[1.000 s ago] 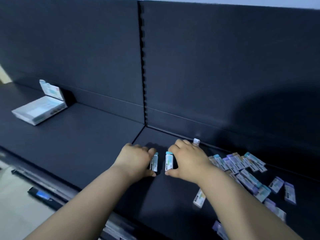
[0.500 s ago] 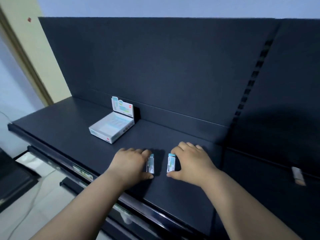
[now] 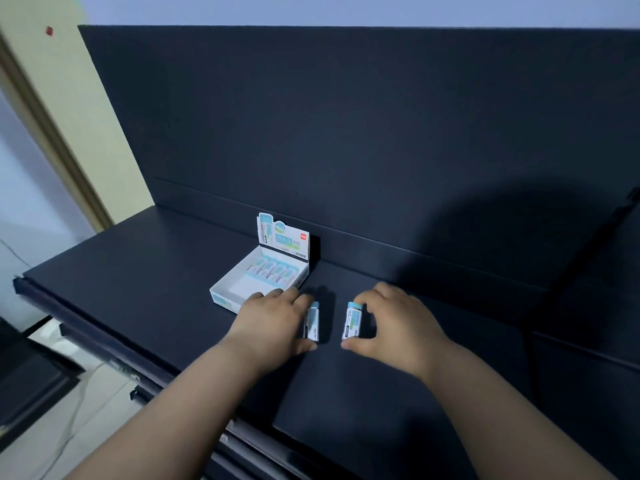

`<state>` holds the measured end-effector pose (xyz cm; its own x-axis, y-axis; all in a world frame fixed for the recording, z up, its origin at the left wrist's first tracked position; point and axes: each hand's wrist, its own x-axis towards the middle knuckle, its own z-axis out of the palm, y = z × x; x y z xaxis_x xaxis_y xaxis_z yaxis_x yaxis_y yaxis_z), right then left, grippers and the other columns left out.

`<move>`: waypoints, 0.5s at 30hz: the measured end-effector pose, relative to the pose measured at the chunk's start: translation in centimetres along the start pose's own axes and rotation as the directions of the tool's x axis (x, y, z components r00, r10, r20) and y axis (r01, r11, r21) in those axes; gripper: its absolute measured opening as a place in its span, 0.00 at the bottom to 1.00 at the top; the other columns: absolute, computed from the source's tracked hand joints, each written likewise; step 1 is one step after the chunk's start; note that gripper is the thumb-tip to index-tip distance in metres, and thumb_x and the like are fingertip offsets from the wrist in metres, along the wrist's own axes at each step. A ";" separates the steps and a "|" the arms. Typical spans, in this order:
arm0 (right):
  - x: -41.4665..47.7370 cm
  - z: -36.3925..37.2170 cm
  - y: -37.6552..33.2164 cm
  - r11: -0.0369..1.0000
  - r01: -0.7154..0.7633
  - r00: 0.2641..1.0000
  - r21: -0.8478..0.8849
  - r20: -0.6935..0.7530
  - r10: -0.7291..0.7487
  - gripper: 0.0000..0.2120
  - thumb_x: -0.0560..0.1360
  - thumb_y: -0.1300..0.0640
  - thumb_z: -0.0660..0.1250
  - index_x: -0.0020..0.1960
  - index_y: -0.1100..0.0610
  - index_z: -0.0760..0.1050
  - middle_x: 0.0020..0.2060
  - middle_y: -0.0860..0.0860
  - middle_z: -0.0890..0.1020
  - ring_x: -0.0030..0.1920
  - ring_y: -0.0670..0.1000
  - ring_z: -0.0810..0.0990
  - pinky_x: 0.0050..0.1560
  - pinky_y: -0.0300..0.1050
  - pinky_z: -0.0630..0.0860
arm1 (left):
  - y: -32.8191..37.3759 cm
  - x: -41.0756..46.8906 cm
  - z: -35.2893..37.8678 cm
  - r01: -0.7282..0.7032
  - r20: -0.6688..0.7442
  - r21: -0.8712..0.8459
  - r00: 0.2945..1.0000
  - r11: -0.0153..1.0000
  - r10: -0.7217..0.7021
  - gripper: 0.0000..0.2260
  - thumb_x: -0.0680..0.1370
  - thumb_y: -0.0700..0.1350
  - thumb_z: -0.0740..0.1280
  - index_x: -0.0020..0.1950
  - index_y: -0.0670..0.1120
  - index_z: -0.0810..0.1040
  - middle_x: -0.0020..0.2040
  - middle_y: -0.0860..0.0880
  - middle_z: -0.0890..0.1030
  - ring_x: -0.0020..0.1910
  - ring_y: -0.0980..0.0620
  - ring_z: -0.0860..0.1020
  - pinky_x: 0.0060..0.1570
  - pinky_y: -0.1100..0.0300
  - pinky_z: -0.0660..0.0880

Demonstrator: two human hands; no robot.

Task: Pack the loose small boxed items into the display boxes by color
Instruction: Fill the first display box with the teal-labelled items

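Observation:
A white and teal display box (image 3: pixel 221 294) stands open on the dark shelf (image 3: pixel 138 289), its lid flap up against the back panel. A row of teal small boxes fills its far end. My left hand (image 3: pixel 273 323) grips a stack of teal small boxes (image 3: pixel 312 322) just right of the display box's near corner. My right hand (image 3: pixel 398 327) pinches another stack of teal small boxes (image 3: pixel 352 322) between thumb and fingers. Both stacks stand upright on their edges, a hand's width apart.
The shelf's front edge (image 3: pixel 104 344) runs diagonally at the left, with lower shelf rails and floor below it. A dark back panel (image 3: pixel 346 133) rises behind the shelf. A beige wall and door frame are at the far left.
Both hands have travelled left along the shelf with their stacks, away from the loose pile, which is now out of view. The display box is now right beside my left hand.

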<state>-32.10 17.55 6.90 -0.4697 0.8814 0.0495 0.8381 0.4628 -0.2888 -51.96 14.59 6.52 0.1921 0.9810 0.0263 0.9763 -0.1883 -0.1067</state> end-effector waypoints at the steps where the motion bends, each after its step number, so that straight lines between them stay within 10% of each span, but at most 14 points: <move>1: 0.7 0.0 -0.2 1.000 0.003 1.000 0.004 -0.005 -0.003 0.29 0.66 0.35 0.70 0.63 0.46 0.70 0.55 0.43 0.72 0.59 0.46 0.71 0.59 0.43 0.67 | -0.7 0.5 0.0 0.002 0.004 0.002 1.000 1.000 -0.002 0.31 0.75 0.65 0.61 0.74 0.52 0.59 0.66 0.52 0.69 0.66 0.51 0.69 0.60 0.56 0.65; 15: 8.2 3.3 -5.2 0.947 -0.282 0.958 0.154 -0.015 0.287 0.27 0.66 0.36 0.70 0.62 0.44 0.70 0.53 0.40 0.69 0.56 0.42 0.71 0.55 0.40 0.71 | -10.8 6.7 2.2 -0.224 0.014 -0.111 0.974 0.968 0.227 0.32 0.74 0.68 0.58 0.75 0.54 0.59 0.66 0.56 0.69 0.65 0.54 0.69 0.62 0.59 0.64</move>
<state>-41.24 22.09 5.69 -0.2050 0.9785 -0.0213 0.8832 0.1756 -0.4350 -61.44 23.33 5.61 0.4075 0.9131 -0.0123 0.9132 -0.4075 0.0013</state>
